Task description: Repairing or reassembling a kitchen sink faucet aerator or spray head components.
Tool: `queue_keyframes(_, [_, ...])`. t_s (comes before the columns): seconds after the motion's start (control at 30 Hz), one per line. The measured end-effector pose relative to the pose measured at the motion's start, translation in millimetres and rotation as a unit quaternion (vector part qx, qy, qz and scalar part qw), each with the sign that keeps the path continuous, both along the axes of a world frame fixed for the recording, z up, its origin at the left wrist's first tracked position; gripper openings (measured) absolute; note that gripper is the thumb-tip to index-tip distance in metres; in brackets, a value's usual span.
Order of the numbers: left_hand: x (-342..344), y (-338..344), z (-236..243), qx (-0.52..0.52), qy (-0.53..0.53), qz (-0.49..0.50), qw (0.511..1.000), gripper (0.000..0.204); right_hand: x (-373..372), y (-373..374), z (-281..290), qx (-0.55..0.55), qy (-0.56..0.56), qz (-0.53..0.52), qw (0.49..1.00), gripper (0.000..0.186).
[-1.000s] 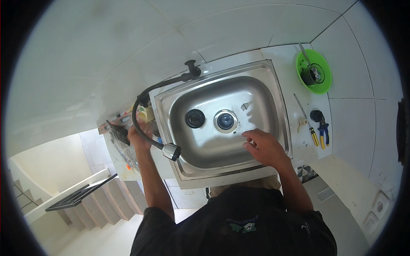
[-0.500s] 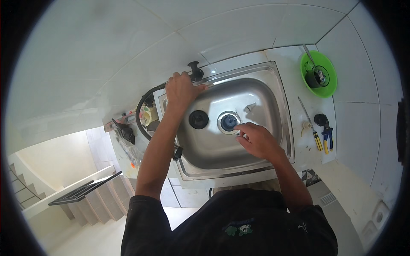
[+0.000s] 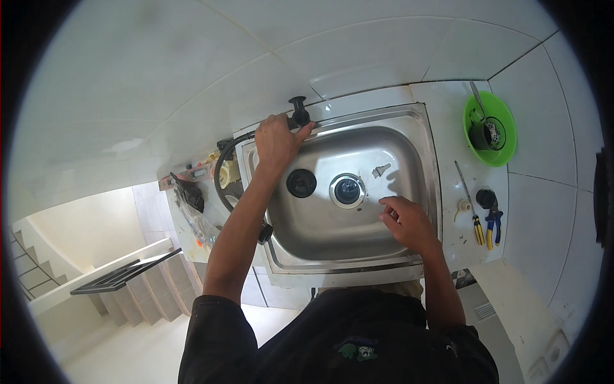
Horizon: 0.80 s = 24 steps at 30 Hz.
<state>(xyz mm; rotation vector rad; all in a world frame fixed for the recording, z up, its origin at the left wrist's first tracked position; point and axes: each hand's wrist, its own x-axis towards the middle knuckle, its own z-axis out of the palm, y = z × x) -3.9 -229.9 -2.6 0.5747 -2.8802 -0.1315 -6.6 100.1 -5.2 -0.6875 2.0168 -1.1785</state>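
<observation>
When looking down on the steel sink (image 3: 339,240), note first the right hand (image 3: 407,225) above the basin, with thumb and fingers apart and apparently nothing between. Farther off, find the left hand (image 3: 276,142) over the end of the black hose (image 3: 218,179), beside the black tap (image 3: 299,116) near the tiled wall (image 3: 358,51); cannot tell whether clamped. Judge the hose light and springy, the tap stiff, probably slippery when wet. Best held around the tap's body, not by the hose.
</observation>
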Motion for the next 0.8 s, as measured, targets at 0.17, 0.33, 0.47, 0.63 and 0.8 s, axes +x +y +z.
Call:
queue_keyframes(0.17, [3.8, -4.3, -3.5, 0.037, 0.013, 0.007, 0.999, 0.053, -0.9, -1.4, 0.7, 0.020, 0.002, 0.005, 1.000, 0.027])
queue_keyframes(0.33, [22.4, 3.7, 18.2, 0.168, 0.071, 0.042, 0.982, 0.053, -2.2, -7.1, 13.7, 0.048, 0.017, 0.009, 0.999, 0.027])
queue_keyframes(0.47, [72.5, 24.8, 28.8, 0.714, 0.151, 0.199, 0.654, 0.038, -2.3, -9.6, 25.4, 0.045, 0.029, -0.003, 0.999, 0.027])
queue_keyframes(0.63, [103.6, 65.2, 26.2, 0.942, 0.201, 0.134, 0.233, 0.037, 1.7, -35.8, 39.8, 0.015, 0.076, 0.000, 0.997, 0.025])
queue_keyframes(0.8, [105.1, 89.0, 52.7, 0.924, 0.236, 0.155, 0.259, 0.040, 8.9, -74.9, 69.9, -0.100, 0.096, -0.048, 0.989, 0.021])
